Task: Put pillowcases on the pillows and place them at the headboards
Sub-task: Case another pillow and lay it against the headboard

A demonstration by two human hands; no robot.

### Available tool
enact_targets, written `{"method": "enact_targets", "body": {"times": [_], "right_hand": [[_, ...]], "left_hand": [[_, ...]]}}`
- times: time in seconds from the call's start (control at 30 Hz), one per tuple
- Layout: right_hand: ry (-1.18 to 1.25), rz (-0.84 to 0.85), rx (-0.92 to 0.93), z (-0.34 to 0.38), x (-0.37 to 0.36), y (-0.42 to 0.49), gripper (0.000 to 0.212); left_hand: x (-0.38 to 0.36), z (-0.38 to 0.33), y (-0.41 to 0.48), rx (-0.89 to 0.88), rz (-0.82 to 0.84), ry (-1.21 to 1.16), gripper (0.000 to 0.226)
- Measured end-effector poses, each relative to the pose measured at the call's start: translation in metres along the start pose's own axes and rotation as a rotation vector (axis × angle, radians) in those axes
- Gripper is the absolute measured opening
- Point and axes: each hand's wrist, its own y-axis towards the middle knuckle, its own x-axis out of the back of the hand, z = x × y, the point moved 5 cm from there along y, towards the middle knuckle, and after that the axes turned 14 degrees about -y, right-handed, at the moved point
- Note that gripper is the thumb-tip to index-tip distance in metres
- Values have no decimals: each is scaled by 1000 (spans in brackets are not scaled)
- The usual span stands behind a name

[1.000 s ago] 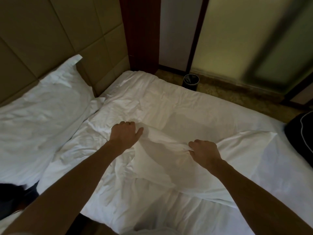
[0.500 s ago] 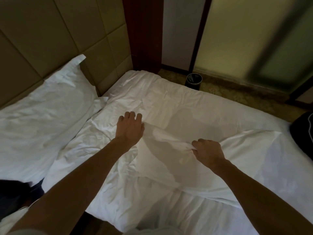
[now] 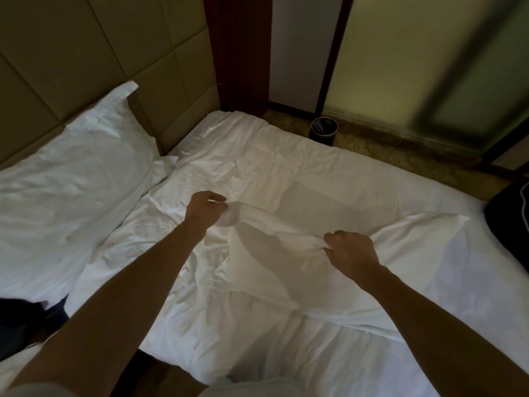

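The pillowcase [image 3: 415,253] lies lengthwise across the bed [image 3: 286,156], stretching right beyond the fingers. Both arms reach forward; the left hand [image 3: 204,210] and right hand [image 3: 351,251] each pinch its bunched far edge.

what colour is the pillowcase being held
Plain white; the pillowcase shows best in the head view.

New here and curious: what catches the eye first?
Two bare arms reach over a rumpled white bed, the left hand and right hand each gripping the edge of a white pillowcase stretched between them. A pillow lies against the padded headboard at left; a small black bin stands on the floor beyond.
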Motion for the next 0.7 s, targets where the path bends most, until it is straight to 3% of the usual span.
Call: {"method": "enact_targets", "body": {"times": [0.13,0.23,0.3,0.37,0.43,0.5,0.6,0.7], "right_hand": [[-9,-8,-17,0,0,1,17],[-20,-13,-25,-1,2,1,16],[-23,-9,-29,-1,1,0,15],[-26,-11,-32,0,1,-2,15],[-28,-19,-29,2,1,-4,14],[-31,-29,-23,4,2,-7,15],[-38,-31,-14,4,3,-14,17],[-26,-44,-19,4,3,-23,17]], "left_hand": [[8,4,-7,-2,-95,-160,17],[21,8,-9,-6,-220,-155,23],[29,0,-12,-127,-314,168,26],[23,-16,-19,-396,-336,476,22],[1,-36,-32,-696,-241,571,21],[-34,-49,-47,-909,-14,651,24],[-91,-47,-69,-922,388,842,37],[-133,-35,-85,-874,572,1044,45]]}}
